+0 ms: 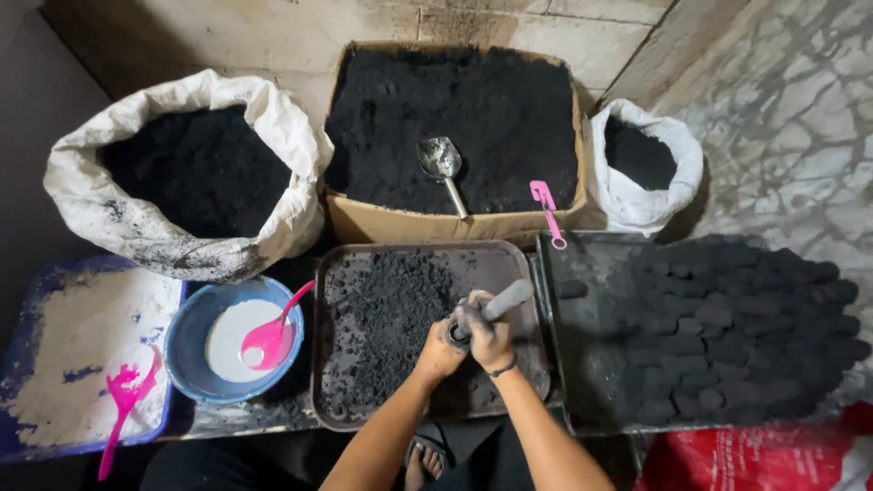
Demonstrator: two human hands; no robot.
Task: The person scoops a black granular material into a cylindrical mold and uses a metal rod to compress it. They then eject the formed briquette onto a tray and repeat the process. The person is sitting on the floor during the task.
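Clasping one grey cylinder tool (496,305) over one tray (509,264), both hands (468,341) grip closed; two sacks.

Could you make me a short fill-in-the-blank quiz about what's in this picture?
1. Both hands grip a grey tool over the ___ tray of black powder.
2. The metal scoop lies in the ___ box.
3. The blue bowl holds a ___ spoon.

Missing words: brown; cardboard; pink

Grey cylindrical press (498,303), tilted, soot-blackened
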